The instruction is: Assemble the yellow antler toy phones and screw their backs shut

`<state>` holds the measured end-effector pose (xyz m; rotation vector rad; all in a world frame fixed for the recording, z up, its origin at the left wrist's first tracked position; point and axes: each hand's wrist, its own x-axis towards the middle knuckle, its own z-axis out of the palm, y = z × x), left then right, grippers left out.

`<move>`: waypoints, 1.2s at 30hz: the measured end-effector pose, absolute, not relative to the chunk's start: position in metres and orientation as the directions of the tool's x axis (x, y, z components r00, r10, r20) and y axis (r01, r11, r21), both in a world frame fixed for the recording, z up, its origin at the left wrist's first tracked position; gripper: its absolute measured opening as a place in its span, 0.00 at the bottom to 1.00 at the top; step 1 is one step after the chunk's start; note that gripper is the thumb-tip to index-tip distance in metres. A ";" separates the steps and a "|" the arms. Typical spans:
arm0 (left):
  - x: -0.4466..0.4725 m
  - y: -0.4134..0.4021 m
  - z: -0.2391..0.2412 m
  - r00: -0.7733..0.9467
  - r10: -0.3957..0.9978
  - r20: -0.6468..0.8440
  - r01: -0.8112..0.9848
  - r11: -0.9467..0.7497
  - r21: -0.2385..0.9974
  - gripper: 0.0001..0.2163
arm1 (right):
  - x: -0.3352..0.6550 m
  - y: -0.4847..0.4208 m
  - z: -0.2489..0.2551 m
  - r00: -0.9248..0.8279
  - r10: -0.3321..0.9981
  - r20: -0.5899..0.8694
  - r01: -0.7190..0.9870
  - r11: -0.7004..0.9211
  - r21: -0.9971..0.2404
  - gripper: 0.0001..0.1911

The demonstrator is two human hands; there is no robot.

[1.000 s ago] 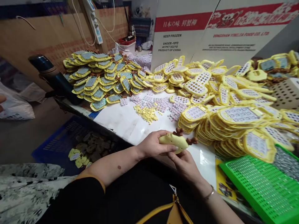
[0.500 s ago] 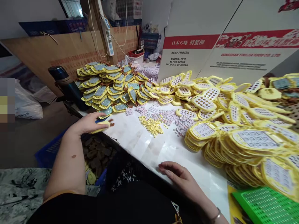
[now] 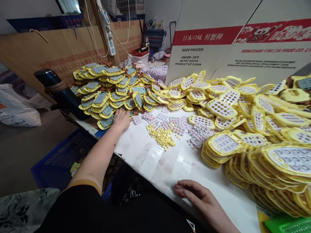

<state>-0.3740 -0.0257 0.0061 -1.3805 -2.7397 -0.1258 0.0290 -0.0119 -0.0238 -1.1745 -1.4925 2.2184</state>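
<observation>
My left hand is stretched out to the front of a heap of yellow plastic shells with grey-green circuit boards. Its fingers are bent over a yellow shell at the heap's near right edge; the hand covers most of that shell. Nearer the front edge of the white table, my right hand rests with loosely curved fingers, thumb apart, holding nothing. Ahead of it lie small yellow pieces and pale button pieces.
More yellow shells with button faces are stacked on the right, beside a green basket. A dark thermos stands at the left corner. Below it is a blue crate. A printed carton stands behind.
My left hand has moved from the table's left edge forward and right onto the heap. The yellow piece under it no longer shows there. The view has shifted slightly; my right hand stays near the edge.
</observation>
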 end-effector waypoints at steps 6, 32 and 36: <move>-0.374 -0.027 0.014 -0.580 0.814 0.036 0.815 0.579 0.033 0.32 | 0.031 -0.008 -0.030 -0.646 0.544 -0.535 0.235 -0.526 -0.817 0.21; -0.131 -0.054 -0.005 0.104 0.774 0.624 0.954 -0.256 0.158 0.38 | 0.023 0.003 -0.017 -0.462 0.885 -0.063 -0.340 -0.243 -0.908 0.22; -0.127 -0.056 -0.002 -0.070 0.876 0.477 0.821 -0.221 0.526 0.40 | 0.031 0.002 -0.021 -0.449 0.891 -0.061 -0.332 -0.230 -0.915 0.18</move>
